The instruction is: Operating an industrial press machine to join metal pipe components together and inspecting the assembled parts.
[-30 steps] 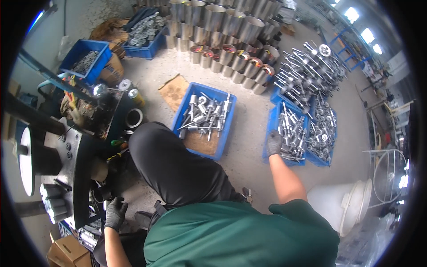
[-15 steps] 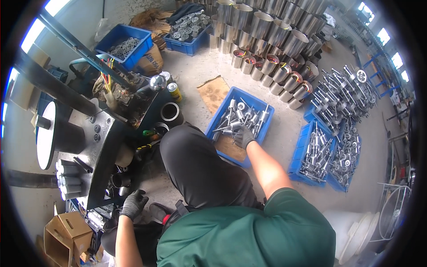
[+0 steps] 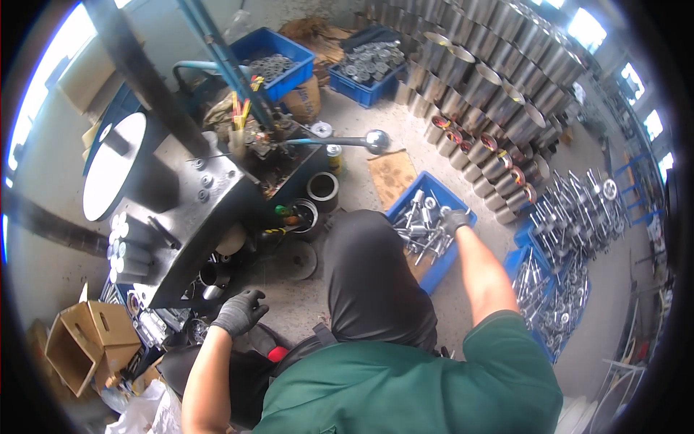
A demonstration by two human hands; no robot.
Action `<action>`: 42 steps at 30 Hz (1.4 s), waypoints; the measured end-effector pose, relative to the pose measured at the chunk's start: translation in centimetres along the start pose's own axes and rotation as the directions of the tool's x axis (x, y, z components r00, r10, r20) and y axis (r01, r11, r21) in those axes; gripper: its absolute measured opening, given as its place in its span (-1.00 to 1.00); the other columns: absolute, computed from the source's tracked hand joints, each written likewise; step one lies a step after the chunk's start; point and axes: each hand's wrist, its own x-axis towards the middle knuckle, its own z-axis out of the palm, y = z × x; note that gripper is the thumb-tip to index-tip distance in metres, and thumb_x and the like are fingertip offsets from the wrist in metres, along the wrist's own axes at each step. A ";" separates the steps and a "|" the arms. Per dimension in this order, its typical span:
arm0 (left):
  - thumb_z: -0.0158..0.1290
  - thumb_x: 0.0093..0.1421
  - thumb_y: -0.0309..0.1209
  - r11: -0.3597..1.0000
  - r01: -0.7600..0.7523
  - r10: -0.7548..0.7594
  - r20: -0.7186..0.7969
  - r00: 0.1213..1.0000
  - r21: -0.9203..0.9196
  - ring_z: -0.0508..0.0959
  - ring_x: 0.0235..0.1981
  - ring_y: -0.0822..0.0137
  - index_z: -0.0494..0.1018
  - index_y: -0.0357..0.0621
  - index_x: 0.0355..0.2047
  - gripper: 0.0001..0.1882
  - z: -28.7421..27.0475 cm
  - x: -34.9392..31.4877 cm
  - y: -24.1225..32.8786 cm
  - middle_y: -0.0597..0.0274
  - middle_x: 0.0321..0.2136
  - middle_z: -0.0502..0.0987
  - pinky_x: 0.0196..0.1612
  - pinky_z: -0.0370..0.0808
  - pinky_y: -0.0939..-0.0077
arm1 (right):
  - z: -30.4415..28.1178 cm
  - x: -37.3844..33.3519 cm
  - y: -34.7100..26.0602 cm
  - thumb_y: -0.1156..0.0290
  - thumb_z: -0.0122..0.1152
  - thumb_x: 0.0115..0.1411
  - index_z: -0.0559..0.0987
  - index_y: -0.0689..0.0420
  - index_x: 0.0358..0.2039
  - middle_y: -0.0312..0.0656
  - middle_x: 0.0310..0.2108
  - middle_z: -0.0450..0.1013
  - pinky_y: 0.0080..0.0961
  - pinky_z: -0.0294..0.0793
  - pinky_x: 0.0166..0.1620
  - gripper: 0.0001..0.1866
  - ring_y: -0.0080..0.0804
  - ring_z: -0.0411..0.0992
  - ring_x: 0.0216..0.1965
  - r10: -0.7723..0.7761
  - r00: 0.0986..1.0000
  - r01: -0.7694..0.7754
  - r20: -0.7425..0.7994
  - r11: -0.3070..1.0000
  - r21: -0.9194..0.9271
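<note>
My right hand (image 3: 455, 221), in a dark grey glove, reaches into a blue plastic bin (image 3: 438, 275) on the floor, close to its right wall. Metal rotors with long shafts (image 3: 419, 230) lie jumbled in that bin, just left of the hand. Its fingers are small and blurred, so their grip does not show. My left hand (image 3: 242, 312), gloved alike, hangs over the floor left of my knees. Its fingers are loosely bent and apart, with nothing in them. A black machine with a steel plate (image 3: 195, 217) stands beyond it.
A lever with a ball end (image 3: 377, 142) juts from the machine. Stacked metal cylinders (image 3: 499, 94) stand at the far right. More rotors (image 3: 578, 210) fill bins on the right. Blue bins of metal parts (image 3: 365, 90) stand at the back; a cardboard box (image 3: 97, 333) is at left.
The view has swung left, so the scene sits further right. My right hand has shifted from the middle of the bin towards its right wall. My left hand stays free.
</note>
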 end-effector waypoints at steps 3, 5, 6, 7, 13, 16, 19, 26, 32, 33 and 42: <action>0.15 0.33 -0.04 1.000 -0.019 0.019 0.007 1.000 -0.019 0.62 0.04 -0.09 0.52 -0.13 0.13 -0.49 -1.1 0.1 0.8 -0.08 -0.02 0.61 0.14 0.53 0.05 | -9.6 2.0 3.5 0.12 0.20 0.21 0.77 0.09 -0.11 0.03 -0.06 0.66 -0.10 0.62 0.05 -0.60 -0.05 0.67 -0.05 -0.190 0.981 0.193 0.034 0.966 -0.172; 0.12 0.35 -0.02 0.999 -0.045 0.045 -0.018 0.999 0.014 0.60 0.05 -0.11 0.50 -0.13 0.14 -0.47 -1.5 0.0 1.3 -0.09 -0.03 0.60 0.14 0.52 0.04 | -16.5 1.5 0.8 0.11 0.19 0.21 0.78 0.10 -0.13 0.04 -0.05 0.66 -0.13 0.60 0.07 -0.60 -0.03 0.65 -0.02 -0.150 0.989 0.147 0.007 0.956 -0.253; 0.13 0.35 -0.02 0.996 -0.083 0.085 -0.050 0.995 0.040 0.61 0.02 -0.12 0.50 -0.12 0.13 -0.49 -1.6 0.1 1.4 -0.09 -0.06 0.61 0.10 0.54 0.02 | -19.9 0.0 -1.0 0.14 0.16 0.21 0.77 0.11 -0.12 0.10 -0.02 0.64 -0.15 0.59 0.11 -0.59 0.00 0.63 0.03 -0.252 0.967 0.249 0.026 0.929 -0.274; 0.15 0.35 -0.03 0.990 -0.122 0.127 -0.087 0.988 0.067 0.63 -0.01 -0.12 0.50 -0.11 0.11 -0.50 -1.7 0.1 1.5 -0.10 -0.09 0.62 0.07 0.56 0.01 | -23.9 -1.7 -3.0 0.17 0.12 0.20 0.77 0.12 -0.11 0.16 0.01 0.61 -0.17 0.57 0.14 -0.58 0.02 0.61 0.08 -0.275 0.958 0.285 0.076 0.907 -0.310; 0.16 0.32 -0.06 0.981 -0.184 0.191 -0.230 0.954 0.052 0.58 0.04 -0.14 0.46 -0.12 0.17 -0.47 -3.0 0.6 2.0 -0.12 0.00 0.57 0.13 0.52 0.00 | -38.1 -16.0 -19.7 0.02 0.04 0.31 0.77 0.17 -0.27 0.12 -0.22 0.67 -0.10 0.59 0.01 -0.50 0.04 0.66 -0.11 -0.593 0.775 0.602 0.218 0.587 -0.542; 0.21 0.29 -0.09 0.968 -0.243 0.246 -0.403 0.882 0.059 0.57 0.07 -0.10 0.39 -0.11 0.26 -0.38 -4.0 0.3 2.5 -0.11 0.06 0.53 0.20 0.49 0.03 | -40.5 -22.3 -25.4 0.04 0.09 0.31 0.74 0.13 -0.39 0.08 -0.37 0.64 0.00 0.58 -0.12 -0.56 0.08 0.65 -0.27 -0.775 0.620 0.724 0.122 0.505 -0.469; 0.29 0.23 -0.17 0.945 -0.324 0.272 -0.627 0.730 0.032 0.57 0.09 -0.08 0.29 -0.08 0.37 -0.25 -4.8 -0.2 3.1 -0.11 0.10 0.49 0.24 0.48 0.04 | -42.0 -26.4 -30.0 0.08 0.16 0.30 0.70 0.10 -0.44 0.07 -0.44 0.59 0.02 0.56 -0.19 -0.62 0.10 0.60 -0.34 -0.915 0.404 0.844 0.004 0.371 -0.387; 0.37 0.24 -0.33 0.458 -0.560 -0.148 -0.681 0.717 -0.690 0.53 -0.12 0.43 0.28 -0.05 0.37 -0.25 -5.6 -1.8 2.6 0.28 -0.18 0.52 0.05 0.54 0.47 | -41.5 -24.5 -42.2 0.26 0.27 0.33 0.69 0.22 -0.27 0.06 -0.45 0.58 -0.22 0.56 -0.21 -0.74 -0.02 0.62 -0.34 -0.777 0.360 0.887 -0.516 0.113 0.448; 0.32 0.30 -0.24 0.055 -0.519 -0.377 -0.499 0.781 -0.853 0.63 -0.30 0.43 0.35 -0.11 0.20 -0.43 -5.3 -2.8 1.0 0.23 -0.24 0.56 -0.27 0.61 0.51 | -37.7 -18.4 -49.3 0.34 0.28 0.22 0.64 0.13 0.07 0.05 0.13 0.54 -0.09 0.50 0.20 -0.60 0.06 0.52 0.13 -0.747 0.190 0.961 -0.637 0.274 -0.034; 0.31 0.31 -0.22 -0.036 -0.519 -0.382 -0.468 0.797 -0.854 0.66 -0.36 0.42 0.35 -0.12 0.17 -0.46 -5.2 -2.9 0.9 0.20 -0.25 0.58 -0.35 0.61 0.51 | -37.4 -17.8 -50.0 0.34 0.28 0.22 0.64 0.11 0.08 0.03 0.14 0.53 -0.10 0.51 0.20 -0.60 0.05 0.51 0.14 -0.731 0.191 0.955 -0.655 0.292 -0.047; 0.17 0.39 -0.05 -0.207 -0.486 -0.374 -0.390 0.841 -0.849 0.69 -0.39 0.31 0.39 -0.09 0.14 -0.51 -5.9 -4.6 0.6 0.18 -0.30 0.62 -0.36 0.62 0.46 | -38.0 -17.2 -52.1 0.31 0.28 0.14 0.73 0.21 -0.34 0.09 -0.20 0.61 -0.05 0.57 0.00 -0.77 0.10 0.59 -0.12 -0.792 0.287 0.900 -0.538 0.415 -0.132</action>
